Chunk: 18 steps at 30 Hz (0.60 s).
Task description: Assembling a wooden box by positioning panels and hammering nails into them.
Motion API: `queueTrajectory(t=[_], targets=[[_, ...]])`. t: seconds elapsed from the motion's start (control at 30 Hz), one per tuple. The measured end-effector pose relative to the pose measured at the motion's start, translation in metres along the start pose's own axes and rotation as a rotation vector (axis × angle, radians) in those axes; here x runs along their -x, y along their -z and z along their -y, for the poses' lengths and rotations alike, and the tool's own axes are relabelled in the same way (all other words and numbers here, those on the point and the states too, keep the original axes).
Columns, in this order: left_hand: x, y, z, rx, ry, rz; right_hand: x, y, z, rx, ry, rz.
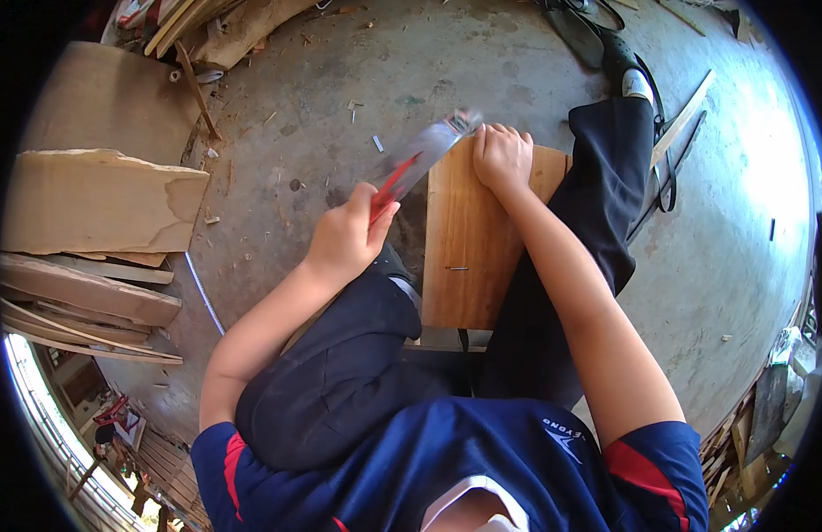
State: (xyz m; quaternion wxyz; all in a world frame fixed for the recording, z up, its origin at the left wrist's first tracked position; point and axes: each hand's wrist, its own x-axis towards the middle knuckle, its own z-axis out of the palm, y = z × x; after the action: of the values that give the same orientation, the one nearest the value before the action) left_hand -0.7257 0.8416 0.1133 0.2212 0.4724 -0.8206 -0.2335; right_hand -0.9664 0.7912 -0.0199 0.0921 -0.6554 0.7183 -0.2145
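My left hand point(344, 235) is closed around the red handle of a hammer point(421, 158), which is smeared by motion. The hammer's metal head is at the far edge of a wooden board point(464, 222), close beside the fingers of my right hand point(503, 158). That hand rests at the board's far end with its fingers curled in. Whatever its fingertips grip is hidden. A small dark nail point(458, 268) lies crosswise on the near half of the board. The board sits between my legs, over the concrete floor.
Boards and rough slabs of wood point(101, 204) are stacked at the left. A blue-white strip point(203, 293) lies beside them. More timber point(225, 35) fills the far left. Wood chips dot the floor point(287, 115). Long strips point(685, 120) lie past my right leg point(606, 177).
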Motion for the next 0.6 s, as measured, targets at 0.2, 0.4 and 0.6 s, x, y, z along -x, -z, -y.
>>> queueTrajectory(t=[0.2, 0.4, 0.6], targets=[[0.000, 0.011, 0.010, -0.135, 0.299, 0.360, 0.000, 0.000, -0.001, 0.009, -0.022, 0.043], [0.028, -0.007, 0.035, -0.093, 0.432, 0.111, 0.000, -0.001, 0.000, 0.055, -0.003, 0.008], [0.084, -0.069, 0.132, -0.272, 0.585, 0.042, -0.001, -0.001, 0.000, 0.105, -0.002, 0.073]])
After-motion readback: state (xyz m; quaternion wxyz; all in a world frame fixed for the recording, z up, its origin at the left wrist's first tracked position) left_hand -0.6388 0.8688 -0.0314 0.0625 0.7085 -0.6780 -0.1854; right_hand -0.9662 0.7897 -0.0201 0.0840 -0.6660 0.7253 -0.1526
